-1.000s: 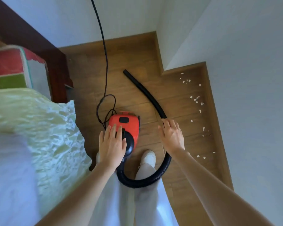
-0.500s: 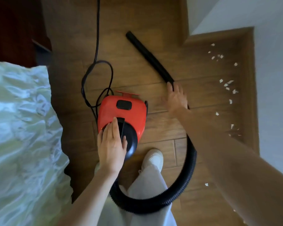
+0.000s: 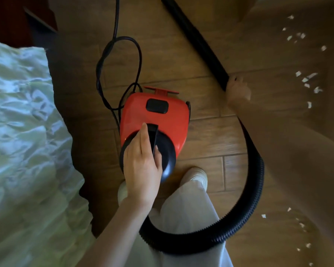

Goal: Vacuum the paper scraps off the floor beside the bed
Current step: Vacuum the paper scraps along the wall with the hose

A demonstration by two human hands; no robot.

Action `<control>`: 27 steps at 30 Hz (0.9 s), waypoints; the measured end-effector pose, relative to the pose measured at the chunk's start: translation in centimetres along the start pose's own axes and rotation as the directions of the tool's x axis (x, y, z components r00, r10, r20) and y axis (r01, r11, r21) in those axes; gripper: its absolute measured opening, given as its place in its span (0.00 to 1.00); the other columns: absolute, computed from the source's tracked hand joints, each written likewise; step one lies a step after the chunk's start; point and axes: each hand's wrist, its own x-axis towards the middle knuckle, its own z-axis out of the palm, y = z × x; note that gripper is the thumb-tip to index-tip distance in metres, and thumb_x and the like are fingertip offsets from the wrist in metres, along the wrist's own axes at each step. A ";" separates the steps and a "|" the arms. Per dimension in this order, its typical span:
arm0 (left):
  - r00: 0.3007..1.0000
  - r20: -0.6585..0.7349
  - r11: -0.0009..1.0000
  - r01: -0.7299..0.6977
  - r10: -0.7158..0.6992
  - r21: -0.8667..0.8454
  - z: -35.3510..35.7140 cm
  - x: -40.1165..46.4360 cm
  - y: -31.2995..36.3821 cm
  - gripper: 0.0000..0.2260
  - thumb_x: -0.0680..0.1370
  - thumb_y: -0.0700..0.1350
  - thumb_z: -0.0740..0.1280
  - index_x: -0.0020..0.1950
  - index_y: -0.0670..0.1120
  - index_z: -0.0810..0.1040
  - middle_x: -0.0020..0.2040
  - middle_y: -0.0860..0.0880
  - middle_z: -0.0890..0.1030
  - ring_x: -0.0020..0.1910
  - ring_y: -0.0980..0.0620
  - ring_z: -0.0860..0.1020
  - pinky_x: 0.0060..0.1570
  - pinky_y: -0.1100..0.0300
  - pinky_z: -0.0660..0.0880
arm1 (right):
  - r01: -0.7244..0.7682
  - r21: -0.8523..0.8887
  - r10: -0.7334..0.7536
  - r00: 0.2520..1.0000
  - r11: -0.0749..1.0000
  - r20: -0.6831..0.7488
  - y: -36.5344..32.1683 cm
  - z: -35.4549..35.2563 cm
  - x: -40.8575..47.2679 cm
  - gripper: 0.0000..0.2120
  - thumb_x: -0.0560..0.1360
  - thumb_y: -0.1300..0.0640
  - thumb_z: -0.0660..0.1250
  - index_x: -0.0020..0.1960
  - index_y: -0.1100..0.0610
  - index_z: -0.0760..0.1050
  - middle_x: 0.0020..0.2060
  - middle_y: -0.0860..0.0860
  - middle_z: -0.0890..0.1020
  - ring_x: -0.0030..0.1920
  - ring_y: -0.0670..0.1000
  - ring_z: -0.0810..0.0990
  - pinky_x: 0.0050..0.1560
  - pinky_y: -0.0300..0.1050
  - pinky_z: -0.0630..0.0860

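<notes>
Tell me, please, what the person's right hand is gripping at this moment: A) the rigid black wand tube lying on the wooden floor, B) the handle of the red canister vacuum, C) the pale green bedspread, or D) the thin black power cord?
A: the right hand is closed around the lower end of the rigid black wand tube, where it meets the ribbed hose, while the left hand rests on the red canister vacuum.

No words, labels, brand marks or numbers can be read anywhere, not even on the red vacuum cleaner point(image 3: 154, 116) under the left hand's grip
</notes>
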 end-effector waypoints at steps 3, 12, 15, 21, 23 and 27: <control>1.000 -0.010 1.000 0.006 -0.007 -0.029 -0.4 0.1 0.4 0.25 0.74 0.39 0.71 0.69 0.35 0.69 0.62 0.38 0.77 0.57 0.40 0.79 0.54 0.52 0.77 | 0.043 0.167 -0.036 0.998 0.985 -0.046 0.3 -1.2 -0.3 0.26 0.75 0.59 0.69 0.70 0.62 0.66 0.63 0.62 0.72 0.60 0.61 0.74 0.52 0.52 0.75; 0.912 0.160 0.900 0.403 -0.379 -0.164 -3.7 3.0 3.0 0.17 0.72 0.42 0.73 0.60 0.44 0.78 0.47 0.43 0.83 0.45 0.41 0.82 0.38 0.51 0.78 | 0.081 0.446 -0.104 0.994 0.891 0.027 1.0 -10.7 -9.4 0.23 0.72 0.48 0.70 0.65 0.54 0.73 0.53 0.53 0.82 0.49 0.53 0.81 0.44 0.45 0.78; 0.884 0.240 0.876 0.446 -0.401 -0.180 -4.9 3.5 3.7 0.14 0.72 0.40 0.72 0.57 0.44 0.77 0.45 0.43 0.83 0.44 0.41 0.82 0.41 0.48 0.80 | 0.032 0.490 -0.082 0.993 0.871 0.081 2.3 -12.9 -13.5 0.23 0.71 0.44 0.70 0.63 0.52 0.76 0.50 0.53 0.83 0.48 0.53 0.81 0.44 0.45 0.79; 0.902 0.263 0.904 0.392 -0.342 -0.171 -9.1 2.3 7.8 0.13 0.72 0.39 0.71 0.56 0.43 0.77 0.44 0.42 0.82 0.44 0.40 0.80 0.38 0.53 0.76 | -0.054 0.627 0.042 0.999 0.777 0.034 6.1 -18.1 -21.6 0.22 0.70 0.42 0.70 0.62 0.46 0.75 0.49 0.48 0.82 0.50 0.51 0.81 0.47 0.47 0.78; 0.918 0.264 0.928 0.342 -0.296 -0.149 -11.0 1.1 9.4 0.14 0.72 0.39 0.71 0.57 0.43 0.77 0.44 0.43 0.82 0.43 0.40 0.81 0.37 0.53 0.75 | -0.074 0.693 0.077 0.997 0.717 0.027 7.8 -20.0 -24.3 0.21 0.70 0.42 0.70 0.61 0.45 0.75 0.49 0.46 0.82 0.50 0.50 0.80 0.49 0.48 0.78; 0.953 0.252 0.967 0.209 -0.167 -0.146 -15.3 -1.3 11.9 0.16 0.71 0.38 0.72 0.58 0.45 0.77 0.43 0.44 0.83 0.42 0.41 0.81 0.37 0.51 0.77 | -0.079 0.796 0.144 0.990 0.600 -0.010 11.5 -23.3 -30.6 0.19 0.69 0.40 0.72 0.56 0.47 0.78 0.43 0.45 0.82 0.45 0.47 0.81 0.45 0.48 0.80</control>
